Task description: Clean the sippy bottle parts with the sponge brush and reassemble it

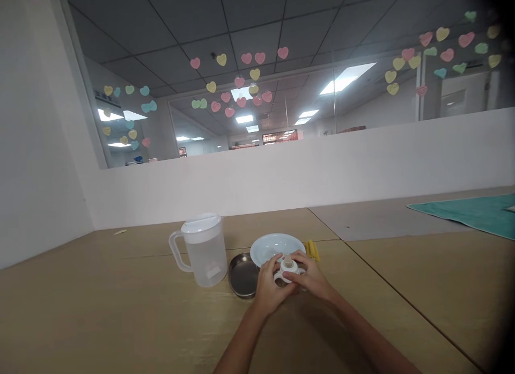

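Two bare hands closed together on one white bottle [289, 266], gripped directly between the left hand [269, 288] and the right hand [316, 277]. Left fingers curled over its left side; right thumb laid across its front, right fingers arched behind. Lower part hidden by the hands, so hard to tell whether raised from the tabletop [120, 299] or resting on it. Smooth, opaque plastic around a rounded collar, with looped handles toward either palm and a clear, soft-looking teat [288, 259] pointing up between the fingertips.

Just beyond the hands, a pale, glossy bowl [281, 242], round and wide-rimmed, partly covered by the fingers. Immediately left of the left hand, a shallow metal dish [243, 277], curved at the edge, with a dull grey base and shinier rim. Farther left, a tall jug [209, 258] of frosted, translucent plastic, with a white lid [201, 222] and broad looped handle. Right behind the right hand, a ridged yellow object [312, 250], too covered to identify. Under everything, wood-toned panels with dark straight seams. Well off to the right, a flat green cloth [466, 213].
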Demonstrator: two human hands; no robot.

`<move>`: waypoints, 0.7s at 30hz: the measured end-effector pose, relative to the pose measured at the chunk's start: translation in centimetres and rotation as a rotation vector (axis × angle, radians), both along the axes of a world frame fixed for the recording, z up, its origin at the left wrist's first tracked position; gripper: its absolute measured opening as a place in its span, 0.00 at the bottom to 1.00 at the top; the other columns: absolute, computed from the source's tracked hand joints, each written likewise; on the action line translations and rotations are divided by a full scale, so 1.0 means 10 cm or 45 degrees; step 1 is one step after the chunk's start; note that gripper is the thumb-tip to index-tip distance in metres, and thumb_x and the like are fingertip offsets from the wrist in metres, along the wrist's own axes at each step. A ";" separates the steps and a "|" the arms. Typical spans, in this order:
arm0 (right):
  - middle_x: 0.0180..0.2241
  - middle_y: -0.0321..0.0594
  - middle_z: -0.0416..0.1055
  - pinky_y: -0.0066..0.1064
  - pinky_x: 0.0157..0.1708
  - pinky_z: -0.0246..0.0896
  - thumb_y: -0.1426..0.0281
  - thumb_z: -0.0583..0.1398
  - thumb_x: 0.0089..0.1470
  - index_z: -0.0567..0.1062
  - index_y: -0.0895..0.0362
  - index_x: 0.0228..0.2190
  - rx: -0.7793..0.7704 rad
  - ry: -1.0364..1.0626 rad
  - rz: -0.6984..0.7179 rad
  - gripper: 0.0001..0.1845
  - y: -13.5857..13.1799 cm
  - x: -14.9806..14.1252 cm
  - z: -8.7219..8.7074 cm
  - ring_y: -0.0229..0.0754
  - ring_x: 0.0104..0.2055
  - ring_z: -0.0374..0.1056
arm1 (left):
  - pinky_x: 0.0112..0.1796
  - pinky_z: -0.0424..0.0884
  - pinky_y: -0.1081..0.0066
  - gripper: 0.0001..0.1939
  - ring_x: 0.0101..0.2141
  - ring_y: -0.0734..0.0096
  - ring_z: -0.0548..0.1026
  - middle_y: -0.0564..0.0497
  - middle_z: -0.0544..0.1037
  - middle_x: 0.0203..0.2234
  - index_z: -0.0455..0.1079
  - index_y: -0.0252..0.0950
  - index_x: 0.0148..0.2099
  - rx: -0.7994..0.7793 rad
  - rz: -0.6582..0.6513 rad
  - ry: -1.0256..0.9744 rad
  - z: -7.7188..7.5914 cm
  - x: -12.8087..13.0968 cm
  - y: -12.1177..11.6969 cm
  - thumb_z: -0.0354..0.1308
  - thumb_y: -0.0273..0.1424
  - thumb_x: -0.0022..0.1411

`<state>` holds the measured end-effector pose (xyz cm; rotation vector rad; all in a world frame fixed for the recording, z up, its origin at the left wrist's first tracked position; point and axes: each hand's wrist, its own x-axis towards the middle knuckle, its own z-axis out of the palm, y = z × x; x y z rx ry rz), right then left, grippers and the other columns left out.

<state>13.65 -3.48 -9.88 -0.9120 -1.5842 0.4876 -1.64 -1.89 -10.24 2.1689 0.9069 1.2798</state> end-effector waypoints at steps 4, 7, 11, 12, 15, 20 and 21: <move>0.37 0.41 0.69 0.35 0.42 0.62 0.62 0.67 0.37 0.77 0.56 0.35 -0.098 0.091 0.087 0.20 -0.03 0.04 0.08 0.44 0.40 0.66 | 0.49 0.65 0.60 0.39 0.45 0.60 0.71 0.47 0.77 0.41 0.59 0.39 0.58 -0.005 -0.018 0.006 0.03 -0.01 0.00 0.66 0.35 0.43; 0.37 0.41 0.70 0.38 0.45 0.61 0.63 0.68 0.35 0.70 0.54 0.48 -0.220 0.212 0.139 0.35 -0.08 0.06 0.11 0.45 0.42 0.67 | 0.49 0.65 0.60 0.40 0.44 0.61 0.72 0.46 0.76 0.42 0.57 0.38 0.59 -0.016 -0.024 0.010 0.02 -0.03 0.01 0.66 0.36 0.44; 0.39 0.40 0.72 0.40 0.47 0.61 0.63 0.65 0.42 0.54 0.50 0.59 -0.328 0.291 0.368 0.44 -0.12 0.09 0.10 0.45 0.44 0.68 | 0.48 0.67 0.63 0.42 0.44 0.62 0.73 0.45 0.75 0.43 0.54 0.38 0.61 -0.089 -0.102 -0.016 0.00 -0.05 0.02 0.66 0.37 0.45; 0.41 0.41 0.72 0.40 0.47 0.61 0.63 0.64 0.43 0.53 0.50 0.59 -0.324 0.298 0.388 0.44 -0.10 0.09 0.08 0.45 0.45 0.68 | 0.48 0.67 0.63 0.42 0.45 0.62 0.73 0.45 0.75 0.43 0.53 0.38 0.61 -0.097 -0.112 -0.028 0.00 -0.05 0.02 0.66 0.37 0.45; 0.48 0.43 0.68 0.43 0.51 0.58 0.64 0.59 0.46 0.56 0.51 0.58 -0.167 0.265 0.189 0.37 -0.01 0.11 -0.04 0.46 0.49 0.65 | 0.50 0.66 0.63 0.41 0.46 0.61 0.72 0.44 0.74 0.46 0.54 0.38 0.61 -0.085 -0.102 -0.039 0.00 -0.06 0.01 0.65 0.36 0.46; 0.47 0.45 0.68 0.48 0.51 0.55 0.68 0.52 0.49 0.66 0.55 0.49 0.241 0.015 -0.739 0.23 0.15 0.26 -0.21 0.49 0.50 0.61 | 0.50 0.65 0.61 0.41 0.46 0.61 0.72 0.43 0.71 0.49 0.54 0.38 0.61 -0.027 -0.050 0.025 -0.01 -0.05 0.00 0.65 0.37 0.45; 0.45 0.46 0.68 0.48 0.50 0.56 0.68 0.51 0.51 0.67 0.56 0.47 0.288 -0.042 -0.825 0.21 0.15 0.29 -0.21 0.49 0.49 0.62 | 0.50 0.65 0.61 0.41 0.46 0.61 0.72 0.43 0.71 0.49 0.55 0.37 0.61 -0.019 -0.038 0.031 -0.01 -0.05 0.00 0.65 0.37 0.45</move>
